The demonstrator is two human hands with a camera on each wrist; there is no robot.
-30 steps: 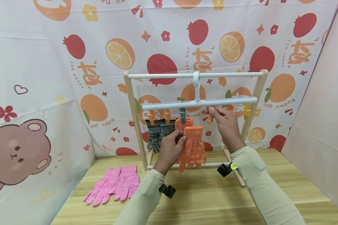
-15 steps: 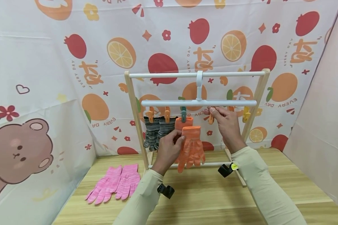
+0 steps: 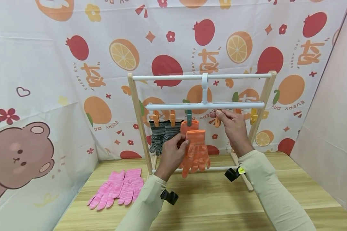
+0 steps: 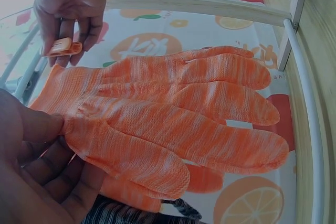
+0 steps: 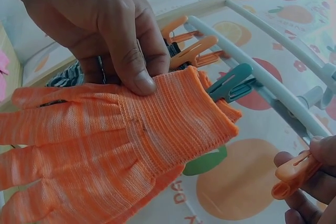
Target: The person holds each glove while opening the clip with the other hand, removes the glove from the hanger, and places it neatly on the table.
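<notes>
My left hand [image 3: 173,154] pinches an orange knit glove [image 3: 196,147] near its cuff, in front of a second orange glove [image 3: 188,126] that hangs from a green clip [image 3: 189,118]. In the right wrist view the left thumb presses the glove's cuff [image 5: 176,114]. My right hand [image 3: 234,128] pinches an orange clip [image 3: 217,120] under the white hanger [image 3: 176,106]. That clip [image 5: 296,174] is apart from the glove. To the left, grey-black striped gloves [image 3: 157,136] hang from two orange clips [image 3: 172,118].
A pair of pink gloves [image 3: 131,186] lies on the wooden table [image 3: 208,205] at the left. The hanger hooks onto the top bar [image 3: 167,77] of a wood-and-white rack [image 3: 138,122]. A yellow clip [image 3: 253,116] hangs at the hanger's right end.
The hanger has swung slightly and levelled out. The held orange glove has shifted a little left. Both hands keep their grips nearly in place.
</notes>
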